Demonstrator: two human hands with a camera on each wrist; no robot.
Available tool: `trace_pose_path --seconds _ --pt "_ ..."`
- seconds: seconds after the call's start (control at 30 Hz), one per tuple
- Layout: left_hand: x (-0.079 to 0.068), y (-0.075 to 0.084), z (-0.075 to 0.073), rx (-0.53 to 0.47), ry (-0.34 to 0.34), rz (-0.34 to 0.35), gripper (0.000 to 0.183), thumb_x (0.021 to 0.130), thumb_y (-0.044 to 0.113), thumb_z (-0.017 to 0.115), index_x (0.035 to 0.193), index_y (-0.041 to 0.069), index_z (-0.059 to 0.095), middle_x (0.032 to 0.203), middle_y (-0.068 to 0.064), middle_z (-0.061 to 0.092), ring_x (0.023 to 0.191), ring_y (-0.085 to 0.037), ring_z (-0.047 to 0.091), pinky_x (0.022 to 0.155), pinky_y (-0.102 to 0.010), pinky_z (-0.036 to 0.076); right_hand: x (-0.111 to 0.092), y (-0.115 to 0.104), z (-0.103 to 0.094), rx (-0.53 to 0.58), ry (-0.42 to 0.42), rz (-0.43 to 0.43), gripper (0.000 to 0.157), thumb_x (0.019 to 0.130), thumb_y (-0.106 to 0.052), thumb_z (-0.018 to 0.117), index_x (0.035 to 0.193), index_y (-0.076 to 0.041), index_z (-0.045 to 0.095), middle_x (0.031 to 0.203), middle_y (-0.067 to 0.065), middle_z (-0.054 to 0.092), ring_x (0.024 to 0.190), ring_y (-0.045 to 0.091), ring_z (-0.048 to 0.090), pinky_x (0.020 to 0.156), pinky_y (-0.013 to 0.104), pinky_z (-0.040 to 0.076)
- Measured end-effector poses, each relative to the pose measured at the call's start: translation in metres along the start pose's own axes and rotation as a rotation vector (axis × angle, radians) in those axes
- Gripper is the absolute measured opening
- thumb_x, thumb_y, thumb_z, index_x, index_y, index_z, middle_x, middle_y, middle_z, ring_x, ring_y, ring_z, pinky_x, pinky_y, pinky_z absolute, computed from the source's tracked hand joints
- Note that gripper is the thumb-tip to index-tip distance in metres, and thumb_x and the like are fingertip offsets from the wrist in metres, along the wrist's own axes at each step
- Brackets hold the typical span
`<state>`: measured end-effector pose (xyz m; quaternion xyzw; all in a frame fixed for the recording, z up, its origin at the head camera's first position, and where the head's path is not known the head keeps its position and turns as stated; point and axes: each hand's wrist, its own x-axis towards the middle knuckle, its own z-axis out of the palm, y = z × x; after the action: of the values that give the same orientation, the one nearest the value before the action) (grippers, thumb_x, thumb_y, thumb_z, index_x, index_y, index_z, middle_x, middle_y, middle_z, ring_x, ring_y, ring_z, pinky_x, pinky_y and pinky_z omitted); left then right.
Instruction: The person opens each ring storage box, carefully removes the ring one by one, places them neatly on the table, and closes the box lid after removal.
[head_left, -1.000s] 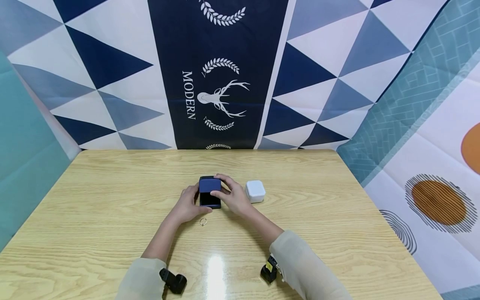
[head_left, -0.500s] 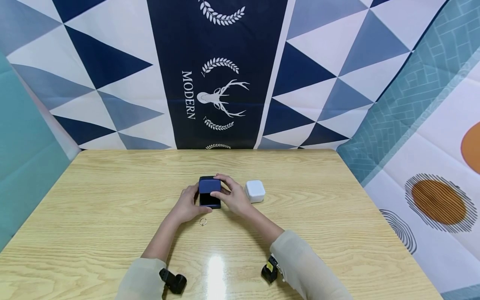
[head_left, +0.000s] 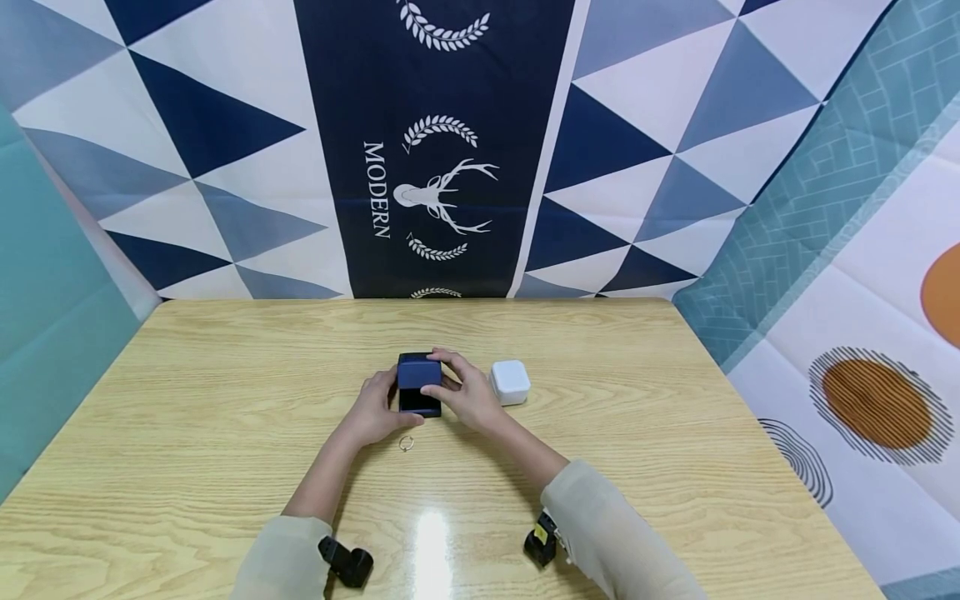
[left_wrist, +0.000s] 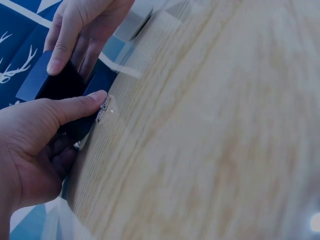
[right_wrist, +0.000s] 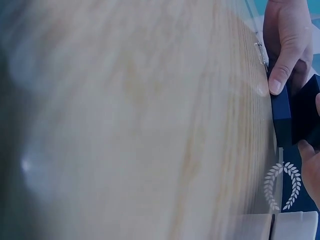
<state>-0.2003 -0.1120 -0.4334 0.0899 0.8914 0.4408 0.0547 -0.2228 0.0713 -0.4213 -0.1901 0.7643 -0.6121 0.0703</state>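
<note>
A dark blue ring box (head_left: 420, 372) sits partly open on the table, its lid raised above a black inside. My left hand (head_left: 378, 410) grips the base from the left, the thumb along its front edge. From the right, my right hand (head_left: 468, 396) holds the lid between thumb and fingers. A thin ring (head_left: 407, 443) lies on the wood just in front of the box; in the left wrist view the ring (left_wrist: 104, 107) shows sparkling stones close by the left thumb. Whatever is inside the box is too dark to make out.
A small white box (head_left: 511, 382) with rounded corners stands right of the right hand. The wooden table (head_left: 225, 400) ends at a patterned cloth (head_left: 442, 192) behind. Wrist cameras (head_left: 347, 563) sit on both sleeves.
The lid of the ring box has tipped very slightly forward. Both hands keep nearly the same place, and the ring and white box have not moved.
</note>
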Motion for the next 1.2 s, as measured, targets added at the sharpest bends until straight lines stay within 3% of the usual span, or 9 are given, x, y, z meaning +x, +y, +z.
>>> trace_pose_path --seconds 1.2 --pt "0.0 0.0005 0.0003 -0.011 -0.015 -0.004 0.089 0.074 0.021 0.079 0.145 0.0 0.029 0.134 -0.021 0.046 0.122 -0.036 0.038 0.101 -0.053 0.036 -0.0028 0.0009 -0.0001 -0.061 -0.005 -0.055 0.046 0.081 -0.002 0.067 0.125 -0.001 0.052 0.147 0.019 0.036 0.131 0.031 0.043 0.101 0.028 0.042"
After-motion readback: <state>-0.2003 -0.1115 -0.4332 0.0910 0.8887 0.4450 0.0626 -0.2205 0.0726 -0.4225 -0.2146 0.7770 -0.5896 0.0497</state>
